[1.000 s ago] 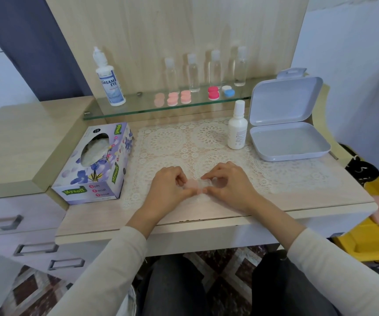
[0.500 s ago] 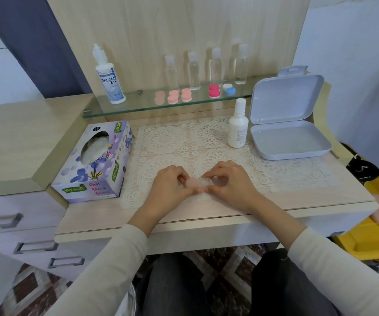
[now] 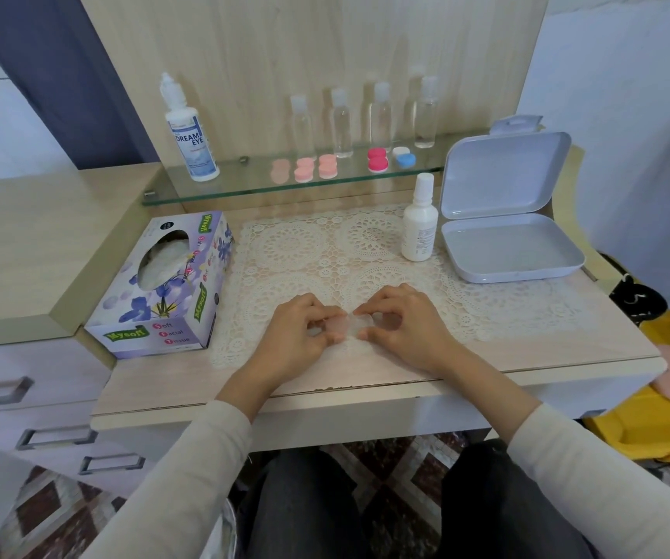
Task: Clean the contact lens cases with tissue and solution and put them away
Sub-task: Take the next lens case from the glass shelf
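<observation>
Tabletop point(image 3: 591, 340), early stage: we log left hand point(image 3: 291, 336) and right hand point(image 3: 406, 328), grip pinching one lens case point(image 3: 345, 326); box point(image 3: 515, 276) empty, shelf cases point(image 3: 327, 167) pending.

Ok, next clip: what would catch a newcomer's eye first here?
The left hand and right hand meet on the lace mat, pinching a small pale lens case between them. The flowery tissue box sits to the left, an open white box to the right, and colourful lens cases line the glass shelf behind.
</observation>
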`<state>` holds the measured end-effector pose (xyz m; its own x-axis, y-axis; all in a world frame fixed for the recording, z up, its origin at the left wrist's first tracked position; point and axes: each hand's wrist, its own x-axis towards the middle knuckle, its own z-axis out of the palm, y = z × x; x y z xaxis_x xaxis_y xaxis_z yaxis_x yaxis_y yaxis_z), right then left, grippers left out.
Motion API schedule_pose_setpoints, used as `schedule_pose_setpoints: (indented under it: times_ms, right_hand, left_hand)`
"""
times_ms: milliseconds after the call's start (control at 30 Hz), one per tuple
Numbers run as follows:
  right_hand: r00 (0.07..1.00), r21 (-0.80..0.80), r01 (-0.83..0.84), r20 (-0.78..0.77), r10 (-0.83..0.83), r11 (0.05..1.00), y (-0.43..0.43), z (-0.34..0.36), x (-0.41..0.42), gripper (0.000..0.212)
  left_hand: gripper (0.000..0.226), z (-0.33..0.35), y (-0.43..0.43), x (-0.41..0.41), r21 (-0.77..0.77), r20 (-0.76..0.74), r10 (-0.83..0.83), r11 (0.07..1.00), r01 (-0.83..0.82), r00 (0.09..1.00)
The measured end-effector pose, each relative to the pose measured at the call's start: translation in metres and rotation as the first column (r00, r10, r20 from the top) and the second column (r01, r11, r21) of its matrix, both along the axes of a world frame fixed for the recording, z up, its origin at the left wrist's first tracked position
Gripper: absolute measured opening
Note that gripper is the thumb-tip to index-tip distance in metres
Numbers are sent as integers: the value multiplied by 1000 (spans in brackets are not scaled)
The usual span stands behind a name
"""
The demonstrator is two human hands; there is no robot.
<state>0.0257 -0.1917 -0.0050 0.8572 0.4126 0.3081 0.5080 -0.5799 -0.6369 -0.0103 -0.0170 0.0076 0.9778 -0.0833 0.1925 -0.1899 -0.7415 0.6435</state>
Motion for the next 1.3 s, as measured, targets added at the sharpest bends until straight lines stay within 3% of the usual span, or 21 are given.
schedule_pose_setpoints:
  times_ms: [100,267,433,567,767,1067,1300]
  right_hand:
    - [1000,-37,1,-12,-1,999,0,2,0,30]
    - [990,-222,-18,-143,-15,975,-13,23,5,56]
    - [997,-321,-7,-80,-20,947,-22,28,5,24]
    - [997,-419,-37,-77,5,907,-22,33,4,26]
    - [991,-363,-127,-87,102,923,-12,47,7,29]
    - [967,-499,-246,-63,249,831,9,51,6,30]
    - [992,-579,-120,-90,83,807,20,55,3,33]
  left_hand:
    - [34,-3,0,-4,-107,15,51,993,-49,999]
    - [41,-6,1,-7,-147,57,43,989,-35,997]
    - [38,-9,2,-6,-166,89,42,986,-27,995]
    - [31,-11,4,-6,-168,109,48,985,-29,993]
    - [29,-12,5,-4,-142,115,38,990,-22,993]
    - [29,-11,5,-5,-137,98,29,990,-16,995]
    - [29,-11,4,-5,-137,85,28,990,-16,996]
